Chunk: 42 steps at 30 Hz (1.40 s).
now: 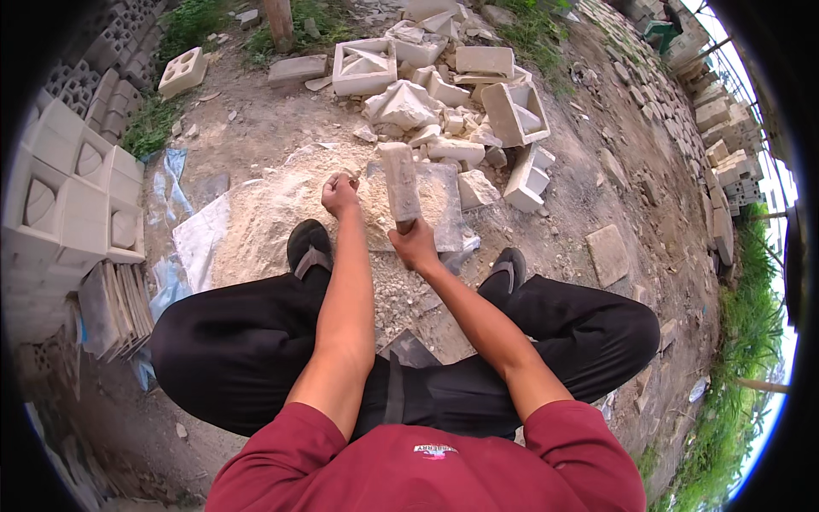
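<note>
My right hand (415, 244) is wrapped round the short dark handle of a mallet with a long, dusty, block-shaped head (399, 181). The head is raised over a flat grey slab (439, 189) between my feet and hides part of it. To its left my left hand (340, 193) is closed, fingers curled together, above a heap of pale crushed stone (273, 205). Whatever lies in those fingers, if anything, is too small to make out. Beyond the slab rises a pile of broken cream-coloured blocks (405, 107).
Moulded blocks (81, 192) are stacked at the left, with thin slabs (115, 311) leaning below them. A white sheet (201, 239) lies beside the heap. One flat block (607, 255) rests at the right. A wooden post (279, 26) stands at the back.
</note>
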Motion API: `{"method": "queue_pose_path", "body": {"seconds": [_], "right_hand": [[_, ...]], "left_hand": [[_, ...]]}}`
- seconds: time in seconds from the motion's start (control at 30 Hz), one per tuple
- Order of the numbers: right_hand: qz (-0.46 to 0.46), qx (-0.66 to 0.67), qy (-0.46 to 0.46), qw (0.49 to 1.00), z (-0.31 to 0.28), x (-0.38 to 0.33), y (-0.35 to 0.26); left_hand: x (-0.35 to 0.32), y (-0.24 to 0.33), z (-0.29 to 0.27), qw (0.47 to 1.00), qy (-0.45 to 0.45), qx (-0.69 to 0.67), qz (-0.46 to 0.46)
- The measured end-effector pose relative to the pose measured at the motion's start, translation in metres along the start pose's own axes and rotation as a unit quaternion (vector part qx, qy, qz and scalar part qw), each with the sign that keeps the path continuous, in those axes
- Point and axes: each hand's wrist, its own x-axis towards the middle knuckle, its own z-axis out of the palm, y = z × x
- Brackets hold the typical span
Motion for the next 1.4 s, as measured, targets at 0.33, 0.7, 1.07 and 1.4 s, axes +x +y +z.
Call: {"method": "queue_pose_path", "body": {"seconds": [0.33, 0.7, 1.07, 1.4], "right_hand": [[0.039, -0.01, -0.076, 0.996, -0.005, 0.01, -0.007], [0.093, -0.076, -0.192, 0.974, -0.015, 0.011, -0.024], [0.107, -0.101, -0.155, 0.977, -0.013, 0.018, 0.015], [-0.046, -0.197, -0.053, 0.978, -0.01, 0.01, 0.049]], "left_hand": [[0.006, 0.001, -0.004, 1.0, -0.001, -0.014, 0.011], [-0.001, 0.012, 0.003, 0.999, 0.015, -0.039, 0.012], [-0.004, 0.004, 0.014, 0.999, -0.003, -0.047, 0.004], [-0.015, -0.006, 0.02, 1.0, -0.002, -0.01, -0.002]]}}
